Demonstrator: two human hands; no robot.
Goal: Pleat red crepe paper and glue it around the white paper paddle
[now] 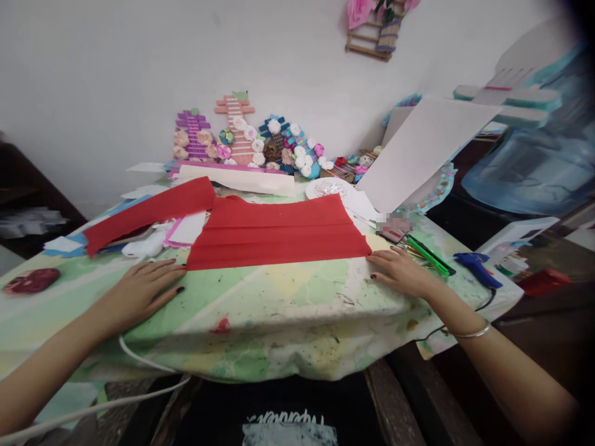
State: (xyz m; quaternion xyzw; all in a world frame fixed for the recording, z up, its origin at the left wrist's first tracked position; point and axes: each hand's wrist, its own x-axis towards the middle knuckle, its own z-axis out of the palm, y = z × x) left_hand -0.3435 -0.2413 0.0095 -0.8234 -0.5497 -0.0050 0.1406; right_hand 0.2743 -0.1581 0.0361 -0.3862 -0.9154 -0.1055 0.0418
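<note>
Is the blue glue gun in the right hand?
No, the blue glue gun lies on the table, while the right hand is at a corner of the red sheet.

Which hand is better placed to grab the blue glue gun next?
Likely the right hand: it rests by the near right corner of the red sheet, closer to the blue glue gun. The left hand rests by the near left corner.

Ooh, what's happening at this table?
A person has both hands palm down on the table. The left hand is at the near left corner of a wide red sheet, the right hand at its near right corner. A separate red strip lies to the left, and a blue glue gun to the right.
</note>
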